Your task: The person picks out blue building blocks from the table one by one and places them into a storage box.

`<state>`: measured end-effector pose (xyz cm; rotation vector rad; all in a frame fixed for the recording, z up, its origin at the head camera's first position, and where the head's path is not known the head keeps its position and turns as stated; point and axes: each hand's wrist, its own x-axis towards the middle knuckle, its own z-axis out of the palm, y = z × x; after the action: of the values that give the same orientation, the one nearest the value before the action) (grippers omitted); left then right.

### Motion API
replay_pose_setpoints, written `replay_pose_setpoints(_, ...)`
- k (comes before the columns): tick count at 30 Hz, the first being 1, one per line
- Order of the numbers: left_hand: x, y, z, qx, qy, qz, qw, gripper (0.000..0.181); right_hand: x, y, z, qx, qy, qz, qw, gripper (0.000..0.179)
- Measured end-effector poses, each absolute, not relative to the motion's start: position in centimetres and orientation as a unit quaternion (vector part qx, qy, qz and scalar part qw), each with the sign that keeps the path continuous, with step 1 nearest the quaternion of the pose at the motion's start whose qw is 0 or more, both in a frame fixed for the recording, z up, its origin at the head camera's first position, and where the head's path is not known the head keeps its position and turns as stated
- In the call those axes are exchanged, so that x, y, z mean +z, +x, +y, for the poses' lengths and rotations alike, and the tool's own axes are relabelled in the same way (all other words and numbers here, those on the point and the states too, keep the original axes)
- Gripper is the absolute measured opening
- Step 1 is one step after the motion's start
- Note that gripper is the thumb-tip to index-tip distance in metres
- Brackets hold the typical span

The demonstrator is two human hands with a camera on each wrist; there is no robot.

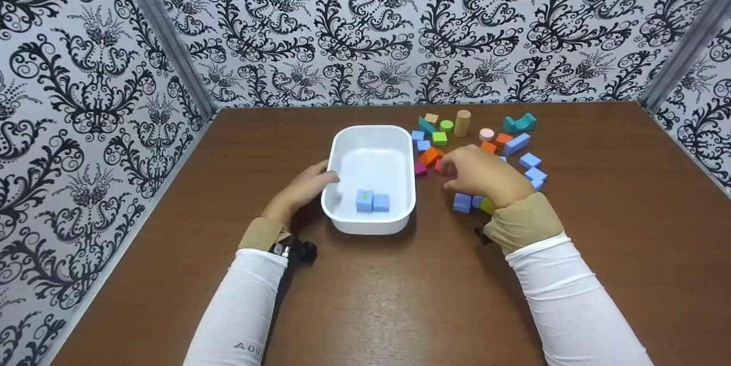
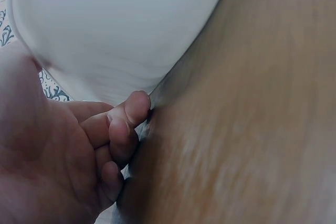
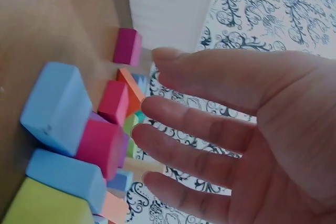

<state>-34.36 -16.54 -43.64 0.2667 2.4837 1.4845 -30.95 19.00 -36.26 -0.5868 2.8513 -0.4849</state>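
The left hand (image 1: 308,184) grips the white tray (image 1: 370,227), thumb over its edge; the right hand (image 1: 485,173), empty with fingers loosely extended, is beside loose blocks (image 1: 430,156) right of the tray; pinch one block by opposite faces, lifting vertically past neighbours; near-side desk (image 1: 394,309) offers open room.

White tray (image 1: 371,169), blue blocks (image 1: 364,201), orange blocks (image 1: 430,156), brown table (image 1: 365,286), white walls (image 1: 365,29) with black floral scrolls
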Motion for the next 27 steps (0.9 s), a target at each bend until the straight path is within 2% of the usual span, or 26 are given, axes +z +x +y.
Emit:
replay_pose_setpoints(6, -43.7, -34.5, -16.6, 0.505, 0.092, 0.850, 0.117, 0.075, -35.9, -30.5, 19.4, -0.143, -0.173, 0.966, 0.132, 0.014)
replay_pose_setpoints(13, -43.7, -34.5, -16.5, 0.505, 0.094, 0.850, 0.115, 0.075, -35.8, -30.1, 18.8, -0.121, -0.146, 0.967, 0.172, 0.020)
replay_pose_setpoints(19, -43.7, -34.4, -16.5, 0.503, 0.086, 0.852, 0.121, 0.075, -35.9, -29.8, 18.4, -0.089, -0.159, 0.971, 0.158, 0.021)
replay_pose_setpoints(27, -43.6, -34.4, -16.4, 0.499, 0.076, 0.853, 0.130, 0.077, -36.8, -29.5, 17.4, -0.013, -0.156, 0.979, 0.127, 0.011)
